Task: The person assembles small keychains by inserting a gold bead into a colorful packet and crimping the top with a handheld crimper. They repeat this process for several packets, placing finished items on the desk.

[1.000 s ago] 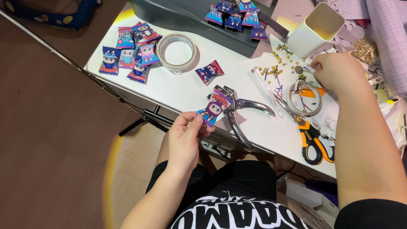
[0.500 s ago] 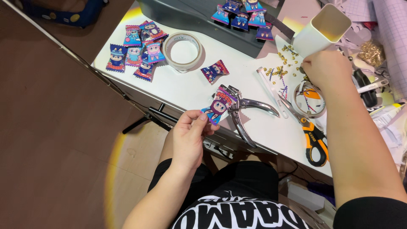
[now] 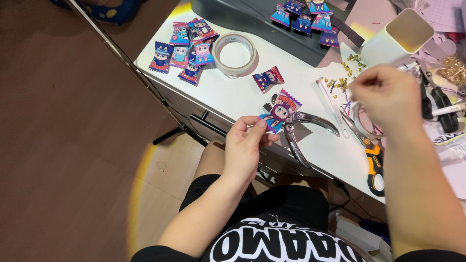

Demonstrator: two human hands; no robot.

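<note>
While empty-looking, white square cup (image 3: 398, 41) upright.

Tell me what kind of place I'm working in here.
Most likely a home craft or hobby desk. A white table holds small colourful cartoon packets, a roll of clear tape, metal punch pliers and small gold fittings. Your left hand holds one packet.

The small flat cartoon-printed packet (image 3: 276, 114) in the left hand (image 3: 246, 148) is blue, pink and purple; silver metal punch pliers (image 3: 301, 128) just beside it.
</note>
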